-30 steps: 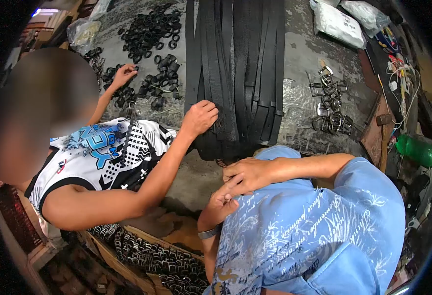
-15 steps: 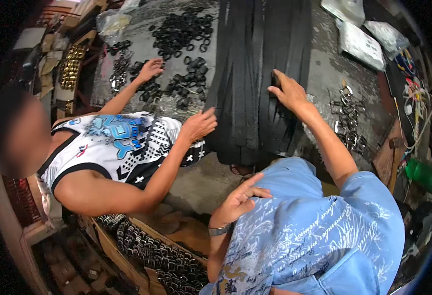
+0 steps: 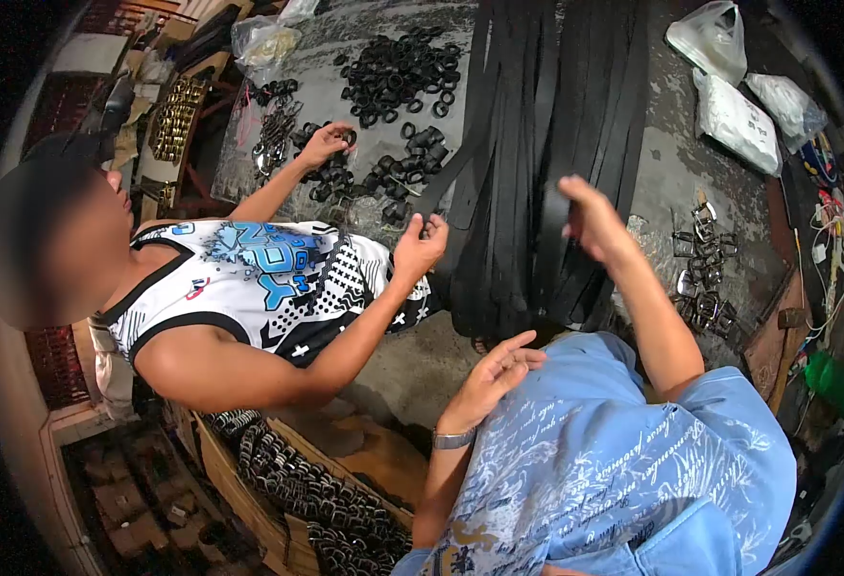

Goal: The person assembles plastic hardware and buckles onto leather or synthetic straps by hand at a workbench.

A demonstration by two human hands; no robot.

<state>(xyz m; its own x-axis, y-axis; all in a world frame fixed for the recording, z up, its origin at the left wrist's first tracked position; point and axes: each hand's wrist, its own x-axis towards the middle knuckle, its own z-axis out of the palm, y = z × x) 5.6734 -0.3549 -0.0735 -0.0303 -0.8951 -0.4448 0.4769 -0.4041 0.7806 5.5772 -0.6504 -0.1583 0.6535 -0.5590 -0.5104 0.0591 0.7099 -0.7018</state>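
Long black straps point(image 3: 523, 106) lie side by side over the table and hang down over its near edge. My right hand point(image 3: 594, 223) is over their right part, its fingers pinching a black strap point(image 3: 555, 213) that bends up there; motion blurs the fingertips. My left hand point(image 3: 500, 376), with a metal watch point(image 3: 454, 440) at the wrist, is in front of my body, fingers apart and holding nothing. To the left, a co-worker's one hand point(image 3: 420, 248) holds a strap end, and the other hand point(image 3: 329, 144) has a small black loop at its fingers.
Black loops point(image 3: 398, 75) lie in piles on the grey table point(image 3: 666, 182). Metal buckles point(image 3: 705, 274) and plastic-wrapped packs point(image 3: 737, 120) are on the right, beside a hammer point(image 3: 786, 350) and green bottle point(image 3: 834, 384). A box of buckles point(image 3: 297, 480) stands below left.
The view has shifted, so the scene sits further right. My right hand has moved a little down the straps. The co-worker now holds a strap end and a loop.
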